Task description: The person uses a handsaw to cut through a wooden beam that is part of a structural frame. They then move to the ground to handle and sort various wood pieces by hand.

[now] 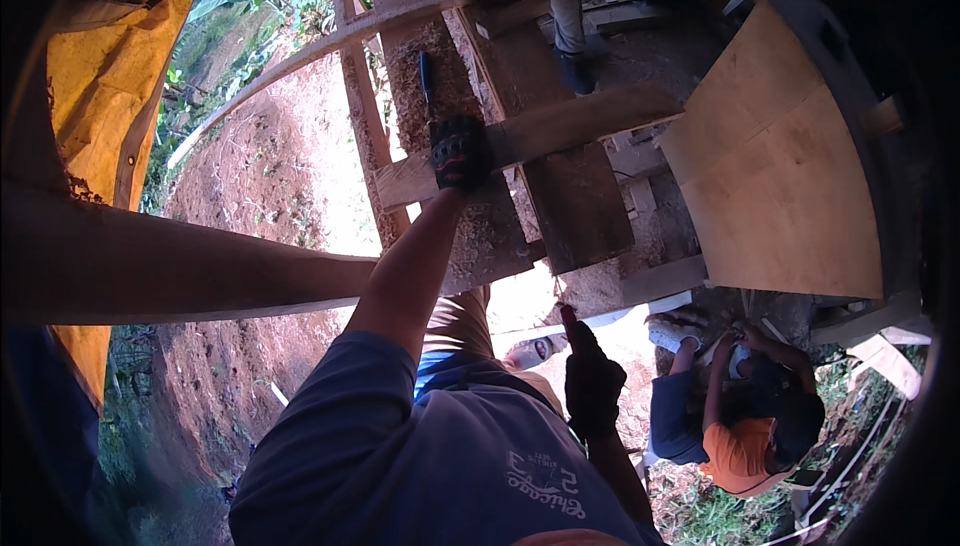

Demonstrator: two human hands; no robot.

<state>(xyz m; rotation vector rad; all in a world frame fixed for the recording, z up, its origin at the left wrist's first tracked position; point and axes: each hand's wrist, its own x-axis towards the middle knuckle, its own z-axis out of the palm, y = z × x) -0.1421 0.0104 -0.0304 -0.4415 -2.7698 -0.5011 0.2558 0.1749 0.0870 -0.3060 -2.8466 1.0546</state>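
Note:
My left hand point(460, 153), in a black glove, grips a wooden plank point(590, 129) near its left end. This plank lies crosswise over two long boards. Just beyond that hand, a thin tool with a black handle point(426, 76) rests on the shaving-covered board point(405, 36); its exact kind is hard to make out. My right hand point(594, 386), also in a black glove with a bare fingertip, is low and to the right, in front of my body. One digit stretches out, the others look bent, and I see nothing in it.
A large curved sheet of plywood point(790, 166) stands at the right. Another person in an orange shirt point(745, 451) crouches below it. A thick beam point(200, 261) crosses the left side, near a yellow tarp point(105, 96). Someone's leg point(562, 6) shows at the far side.

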